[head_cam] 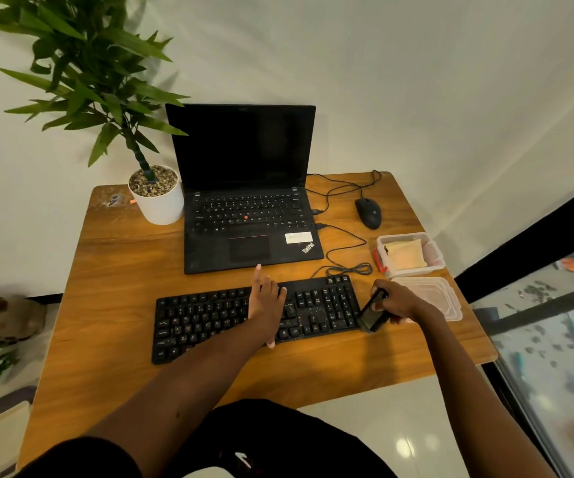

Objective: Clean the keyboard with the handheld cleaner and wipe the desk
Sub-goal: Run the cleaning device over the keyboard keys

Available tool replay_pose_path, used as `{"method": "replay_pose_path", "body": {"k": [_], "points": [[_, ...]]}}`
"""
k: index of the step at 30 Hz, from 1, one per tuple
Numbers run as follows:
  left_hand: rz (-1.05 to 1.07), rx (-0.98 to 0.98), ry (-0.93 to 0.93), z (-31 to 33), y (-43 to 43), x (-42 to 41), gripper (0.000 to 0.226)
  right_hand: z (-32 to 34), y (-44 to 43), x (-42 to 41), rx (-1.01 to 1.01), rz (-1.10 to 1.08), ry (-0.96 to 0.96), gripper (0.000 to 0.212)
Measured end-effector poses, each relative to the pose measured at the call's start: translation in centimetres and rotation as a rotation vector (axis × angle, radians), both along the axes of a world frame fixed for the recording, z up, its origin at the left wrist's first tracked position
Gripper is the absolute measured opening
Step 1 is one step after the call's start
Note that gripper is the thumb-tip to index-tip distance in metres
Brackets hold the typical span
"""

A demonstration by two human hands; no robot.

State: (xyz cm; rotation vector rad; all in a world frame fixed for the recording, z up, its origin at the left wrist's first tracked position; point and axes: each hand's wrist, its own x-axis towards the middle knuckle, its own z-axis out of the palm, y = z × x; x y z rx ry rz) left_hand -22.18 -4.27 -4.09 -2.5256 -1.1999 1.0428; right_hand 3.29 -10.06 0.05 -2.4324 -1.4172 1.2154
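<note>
The fingers (382, 308) of the right hand (399, 301) are wrapped tightly round the black handheld cleaner (372, 314). It is tilted, with its lower end at the keyboard's (209, 319) right end, touching or just off the edge; I cannot tell which. The left hand (266, 305) lies spread across the middle of the keyboard and holds nothing. Its index finger (257, 276) points straight past the far edge, and the thumb reaches the near edge, as if to steady the board.

Pale crumbs (308, 313) speckle the keys between the two hands, so the cleaning looks barely begun. The wiping cloth (406, 255) sits in a clear container (439, 257) beyond the keyboard's right corner, with its lid (434, 298) just right of the keyboard under the right wrist.

The main risks, as I judge them:
- If the left hand eases its press, the cleaner could shove the keyboard sideways along the table (123, 270).
- A wide sweep could flick crumbs onto the wood or toward the laptop (251, 219) behind the keyboard.
- The coiled cable (347, 269) just behind the keyboard's right corner could snag on the cleaner.
- The right forearm could nudge the lid off the table.
</note>
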Motion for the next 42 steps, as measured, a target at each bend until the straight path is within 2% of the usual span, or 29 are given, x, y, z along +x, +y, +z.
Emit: {"method": "replay_pose_path", "body": {"k": [3,5,8,14,16,19,26,31,35,42], "points": [[-0.006,0.007,0.011,0.0,0.0,0.2,0.126,-0.4,0.1,-0.1,0.233,-0.152,-0.079,0.014],[-0.004,0.006,0.02,0.0,-0.1,0.2,0.126,-1.0,-0.1,-0.6,0.32,-0.168,-0.094,0.014],[-0.001,0.008,0.015,0.0,-0.2,0.3,0.126,-1.9,-0.8,-1.0,0.285,-0.125,-0.059,0.017],[0.016,0.004,0.016,0.0,-0.2,0.3,0.126,-0.7,-0.8,0.1,0.033,-0.063,-0.055,0.017],[0.027,0.003,0.002,0.0,-0.2,0.4,0.126,-0.5,-0.4,-0.1,0.142,-0.123,-0.078,0.021],[0.032,0.009,0.001,0.1,-0.2,0.4,0.126,-0.9,0.0,-1.5,0.316,-0.195,-0.109,0.039],[0.051,-0.006,0.004,0.1,-0.2,0.3,0.126,-0.8,-0.5,-1.4,0.141,-0.169,-0.109,0.032],[0.055,-0.012,-0.008,0.2,-0.3,0.3,0.124,-0.6,1.3,-3.3,0.382,-0.232,-0.138,0.055],[0.06,-0.017,-0.009,0.1,-0.2,0.3,0.125,-1.6,1.5,-4.5,0.399,-0.178,-0.172,0.031],[0.052,-0.022,-0.016,0.1,-0.2,0.2,0.125,-1.7,0.0,-3.3,0.259,-0.095,-0.173,0.026]]}}
